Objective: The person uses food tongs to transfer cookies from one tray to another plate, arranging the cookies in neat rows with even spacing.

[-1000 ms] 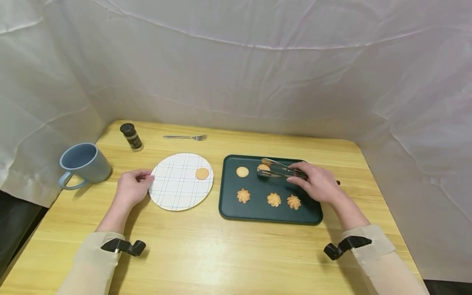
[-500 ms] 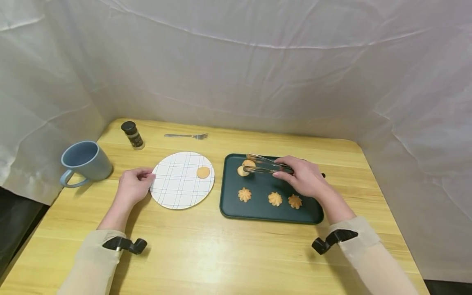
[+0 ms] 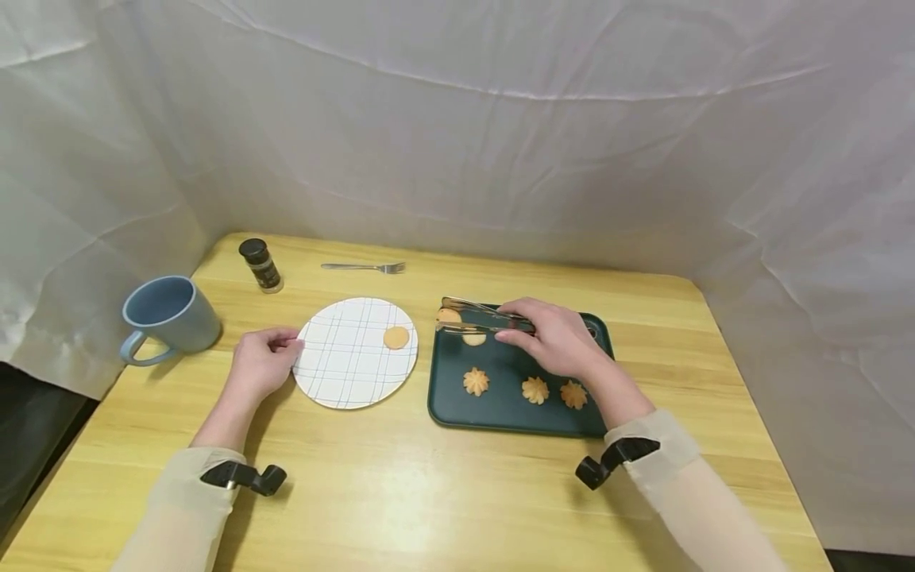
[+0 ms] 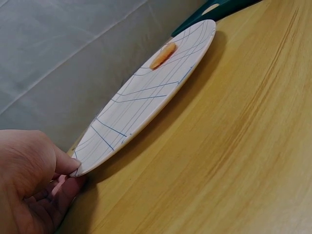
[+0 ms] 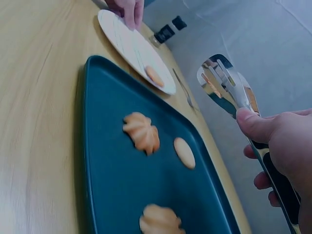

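Note:
My left hand pinches the left rim of a white plate with blue lines, thumb on top and fingers beneath in the left wrist view. One flat round cookie lies on the plate's right side. My right hand grips metal tongs with dark handles, raised over the back-left of a dark green baking tray. Between the tongs' ends is a round cookie. A pale round cookie and three flower-shaped cookies lie on the tray.
A blue-grey mug stands at the far left of the wooden table. Behind the plate are a black-capped spice jar and a fork. White cloth hangs around the back and sides.
My right hand has moved left across the tray, carrying the round cookie in the tongs from the tray's back middle to its back-left corner. My left hand stays on the plate rim.

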Motion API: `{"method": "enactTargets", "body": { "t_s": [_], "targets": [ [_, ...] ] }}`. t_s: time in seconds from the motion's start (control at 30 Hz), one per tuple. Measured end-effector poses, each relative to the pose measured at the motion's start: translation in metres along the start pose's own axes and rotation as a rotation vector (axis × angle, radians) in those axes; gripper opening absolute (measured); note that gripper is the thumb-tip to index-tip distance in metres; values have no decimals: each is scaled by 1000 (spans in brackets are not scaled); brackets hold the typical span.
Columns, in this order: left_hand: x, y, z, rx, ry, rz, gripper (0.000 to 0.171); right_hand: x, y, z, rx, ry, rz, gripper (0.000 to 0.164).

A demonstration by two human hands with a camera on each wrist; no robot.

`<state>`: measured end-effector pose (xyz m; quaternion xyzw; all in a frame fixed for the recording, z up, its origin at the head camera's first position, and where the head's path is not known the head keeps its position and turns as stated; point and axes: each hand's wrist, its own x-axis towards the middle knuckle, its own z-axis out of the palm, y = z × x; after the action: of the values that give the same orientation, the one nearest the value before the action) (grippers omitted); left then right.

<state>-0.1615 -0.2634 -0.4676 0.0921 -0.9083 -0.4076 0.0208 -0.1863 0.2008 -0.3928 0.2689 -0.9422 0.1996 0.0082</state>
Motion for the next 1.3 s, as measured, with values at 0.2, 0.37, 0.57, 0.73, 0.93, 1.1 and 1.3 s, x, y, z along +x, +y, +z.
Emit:
{"method": "enactTargets", "body": {
  "t_s": [0.2, 0.37, 0.57, 0.73, 0.93, 1.1, 1.3],
  "targets": [
    [0, 0, 1, -3, 9, -3, 33, 14, -14, 9, 22, -9, -29, 47],
    [0, -1, 1, -1, 16, -4, 31, 24, -25, 21, 28, -9, -58, 46],
    [-1, -2, 1, 2, 16, -1, 31, 36, -37, 34, 30, -22, -77, 48],
    [0, -2, 1, 8, 15, 1, 32, 45, -45, 43, 33, -29, -90, 48],
    [0, -1, 0, -4, 17, 0, 32, 55, -54, 54, 38, -42, -108, 44],
    [1, -1, 0, -6, 11, 4, 32, 62, -63, 62, 22, -66, -105, 46],
    [0, -1, 2, -14, 15, -1, 32, 70, -71, 70, 3, -91, -89, 49]
  ]
}}
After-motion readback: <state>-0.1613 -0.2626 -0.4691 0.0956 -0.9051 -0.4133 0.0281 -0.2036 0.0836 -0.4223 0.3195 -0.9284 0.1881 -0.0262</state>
